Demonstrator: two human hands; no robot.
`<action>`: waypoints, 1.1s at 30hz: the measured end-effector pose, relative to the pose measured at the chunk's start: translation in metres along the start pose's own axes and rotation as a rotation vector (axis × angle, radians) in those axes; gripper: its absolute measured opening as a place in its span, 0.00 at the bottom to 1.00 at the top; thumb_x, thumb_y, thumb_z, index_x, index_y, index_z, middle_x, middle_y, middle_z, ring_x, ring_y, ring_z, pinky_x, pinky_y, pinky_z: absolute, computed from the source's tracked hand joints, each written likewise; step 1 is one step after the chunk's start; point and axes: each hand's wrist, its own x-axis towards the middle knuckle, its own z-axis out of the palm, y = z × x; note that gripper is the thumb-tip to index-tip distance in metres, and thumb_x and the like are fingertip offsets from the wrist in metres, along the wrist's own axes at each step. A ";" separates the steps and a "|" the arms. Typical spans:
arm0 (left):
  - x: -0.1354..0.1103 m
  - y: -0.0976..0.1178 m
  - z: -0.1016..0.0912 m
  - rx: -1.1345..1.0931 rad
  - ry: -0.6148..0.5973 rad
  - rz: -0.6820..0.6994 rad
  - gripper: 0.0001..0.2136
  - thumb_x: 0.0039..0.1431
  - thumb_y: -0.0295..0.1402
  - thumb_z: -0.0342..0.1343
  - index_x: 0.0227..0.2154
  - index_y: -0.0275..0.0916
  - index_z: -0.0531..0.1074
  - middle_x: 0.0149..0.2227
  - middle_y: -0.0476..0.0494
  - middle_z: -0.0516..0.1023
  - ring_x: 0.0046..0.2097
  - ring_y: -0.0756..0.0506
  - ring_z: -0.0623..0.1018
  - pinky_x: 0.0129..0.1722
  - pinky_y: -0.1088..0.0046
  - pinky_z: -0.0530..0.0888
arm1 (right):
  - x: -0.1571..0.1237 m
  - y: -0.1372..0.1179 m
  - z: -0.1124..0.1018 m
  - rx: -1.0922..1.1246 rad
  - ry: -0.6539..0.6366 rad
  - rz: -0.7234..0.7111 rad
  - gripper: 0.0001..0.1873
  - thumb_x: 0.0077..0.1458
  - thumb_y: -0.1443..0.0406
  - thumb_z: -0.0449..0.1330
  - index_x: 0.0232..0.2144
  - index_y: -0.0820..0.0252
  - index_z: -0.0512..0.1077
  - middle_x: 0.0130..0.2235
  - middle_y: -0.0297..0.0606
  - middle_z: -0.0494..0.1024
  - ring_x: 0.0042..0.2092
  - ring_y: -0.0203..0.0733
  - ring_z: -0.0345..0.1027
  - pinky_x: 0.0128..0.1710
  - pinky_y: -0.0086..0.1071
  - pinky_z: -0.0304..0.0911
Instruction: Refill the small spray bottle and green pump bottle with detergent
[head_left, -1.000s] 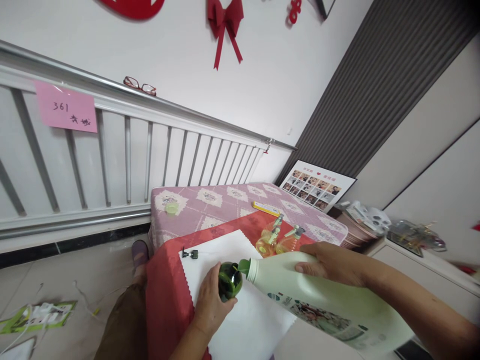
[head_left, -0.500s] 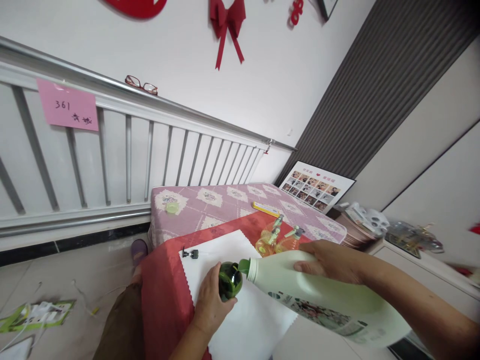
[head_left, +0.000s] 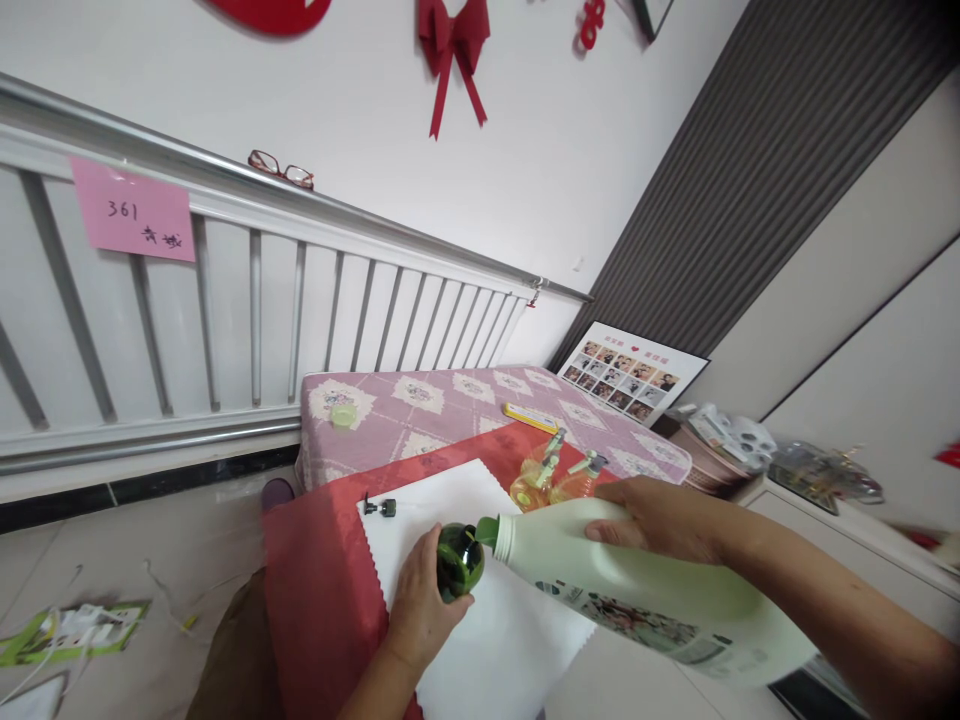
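Observation:
My left hand (head_left: 426,600) wraps round a dark green bottle (head_left: 460,562), its opening turned toward the spout of a large jug. That pale green jug (head_left: 645,590), with a printed label on its side, is tipped nearly level in my right hand (head_left: 652,520). The jug's green spout (head_left: 487,532) meets the bottle's mouth; whether liquid runs between them I cannot make out. A black pump head (head_left: 381,507) lies on the white mat (head_left: 480,490) left of the bottle. Behind the jug stand several orange pump bottles (head_left: 534,485).
Under the mat a red cloth (head_left: 322,570) covers part of the table with its purple patterned cover (head_left: 465,395). A light green cap (head_left: 343,415) and a yellow-edged box (head_left: 531,416) lie there. Cables and a green packet (head_left: 75,632) are on the floor, left.
Both hands, the bottle and the jug hold almost the same position. At the lower left, the red cloth's edge has spread further left over the leg.

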 end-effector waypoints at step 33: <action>-0.002 0.001 -0.001 -0.007 -0.006 -0.015 0.45 0.43 0.31 0.65 0.67 0.37 0.55 0.70 0.31 0.65 0.71 0.33 0.65 0.72 0.48 0.62 | -0.007 -0.017 -0.006 -0.108 -0.016 0.050 0.22 0.59 0.49 0.55 0.41 0.60 0.75 0.47 0.55 0.82 0.47 0.63 0.76 0.44 0.46 0.65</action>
